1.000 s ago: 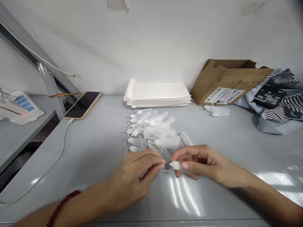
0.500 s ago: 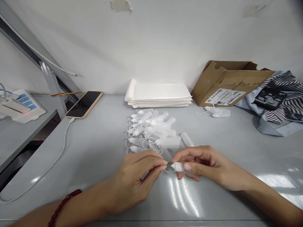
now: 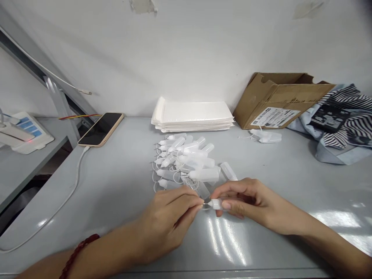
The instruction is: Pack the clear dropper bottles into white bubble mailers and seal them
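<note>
My right hand [image 3: 250, 201] grips a small translucent squeeze bottle [image 3: 216, 204] between thumb and fingers, its white nozzle pointing left. From the nozzle a thin metal tip reaches the closed fingertips of my left hand [image 3: 174, 221]; whether a small cap is hidden in that pinch cannot be made out. A thin white strap curves below the tip. Just behind both hands lies a pile of similar bottles [image 3: 197, 162], several with needle tips and looped straps. One bottle [image 3: 228, 171] rests at the pile's right side.
A stack of white padded envelopes [image 3: 194, 114] lies against the wall. Right of it are a cardboard box [image 3: 279, 102], a few more bottles [image 3: 266, 136] and striped cloth [image 3: 348, 116]. A phone [image 3: 101, 129] with a white cable [image 3: 77, 174] is at the left.
The bottle in my right hand has tilted slightly and its fingers have closed in a little. My left hand keeps its pinch at the tip. The whole view has shifted slightly.
</note>
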A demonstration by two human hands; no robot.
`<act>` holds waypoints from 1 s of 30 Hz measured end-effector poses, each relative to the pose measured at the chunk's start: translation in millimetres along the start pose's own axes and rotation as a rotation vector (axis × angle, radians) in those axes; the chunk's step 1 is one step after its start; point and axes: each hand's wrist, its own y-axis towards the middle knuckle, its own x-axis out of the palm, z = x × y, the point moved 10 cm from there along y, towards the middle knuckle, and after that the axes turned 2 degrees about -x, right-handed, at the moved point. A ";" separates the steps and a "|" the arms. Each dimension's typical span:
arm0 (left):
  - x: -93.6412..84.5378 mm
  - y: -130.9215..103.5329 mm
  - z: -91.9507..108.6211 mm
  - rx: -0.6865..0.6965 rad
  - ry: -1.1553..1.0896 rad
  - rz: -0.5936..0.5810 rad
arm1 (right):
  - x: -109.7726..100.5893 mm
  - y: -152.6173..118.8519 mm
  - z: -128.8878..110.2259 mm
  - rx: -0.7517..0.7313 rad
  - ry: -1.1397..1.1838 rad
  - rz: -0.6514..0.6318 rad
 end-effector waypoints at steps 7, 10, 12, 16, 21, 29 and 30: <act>1.3 -2.5 2.3 0.039 0.043 0.001 | 2.3 3.2 -0.9 -0.019 -0.001 0.029; 0.7 -4.8 2.4 0.046 0.033 0.030 | 4.6 5.0 0.7 -0.018 0.031 0.033; 0.8 -5.9 2.1 0.045 0.026 0.041 | 6.1 5.6 2.2 -0.014 0.056 0.035; 1.2 -5.2 -0.7 0.007 0.004 0.018 | 7.1 5.2 0.5 -0.035 0.105 0.032; -5.1 -0.8 -5.8 -0.060 0.044 0.010 | -2.1 1.7 -7.0 -0.086 0.106 0.069; -2.8 2.1 -7.4 -0.062 -0.036 -0.008 | -4.0 1.2 -5.3 -0.066 0.035 0.067; -2.0 1.8 -7.4 -0.061 -0.043 -0.012 | -3.2 1.3 -5.6 -0.066 0.021 0.062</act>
